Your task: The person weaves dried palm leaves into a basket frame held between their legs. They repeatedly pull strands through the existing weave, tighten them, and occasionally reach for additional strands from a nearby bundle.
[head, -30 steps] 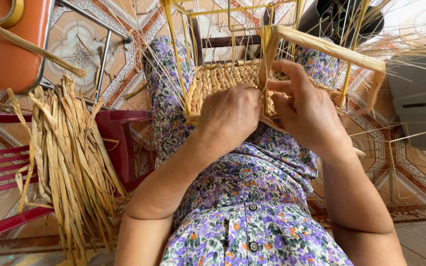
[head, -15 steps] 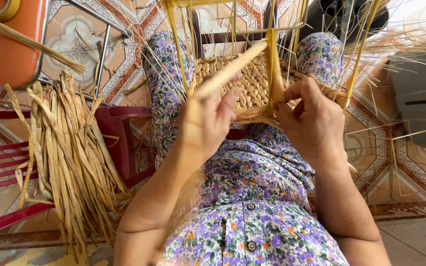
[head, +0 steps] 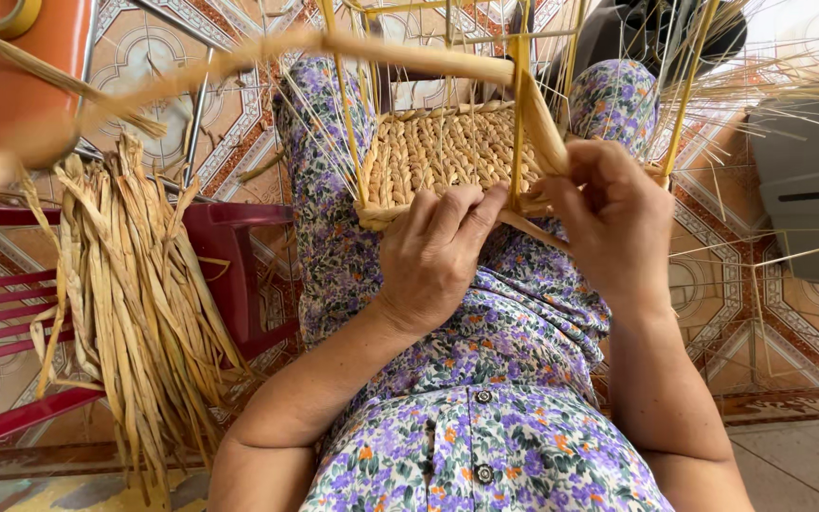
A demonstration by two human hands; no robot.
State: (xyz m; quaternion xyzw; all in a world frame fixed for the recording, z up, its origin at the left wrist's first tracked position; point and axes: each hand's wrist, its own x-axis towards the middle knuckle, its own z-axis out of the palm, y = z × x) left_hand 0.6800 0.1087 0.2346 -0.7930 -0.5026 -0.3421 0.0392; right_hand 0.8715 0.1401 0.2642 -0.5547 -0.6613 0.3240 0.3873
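Two hands work at the near edge of a half-woven basket [head: 447, 156] that rests on the person's lap, its plaited base flat and its thin yellow frame rods [head: 521, 114] standing up around it. The left hand [head: 433, 251] lies palm-down with its fingers curled over the near rim, pressing the weave in place; the right hand [head: 618, 223] is closed in a pinch on a broad straw strand [head: 409, 49], which bends round a rod and runs off, blurred, up to the left. Trouble would most likely come from that bend — a dry strand creased hard against the rod could split or snap under a sharp tug. If the left fingers eased off, the last row might slacken and gape. Loose fine stalks [head: 770, 85] bristle on the right (easy to snag with a wrist), and the long tail could catch the bundle of dried straw [head: 135, 303] draped over the red chair [head: 239, 246] — dragging pieces to the tiled floor [head: 713, 284].
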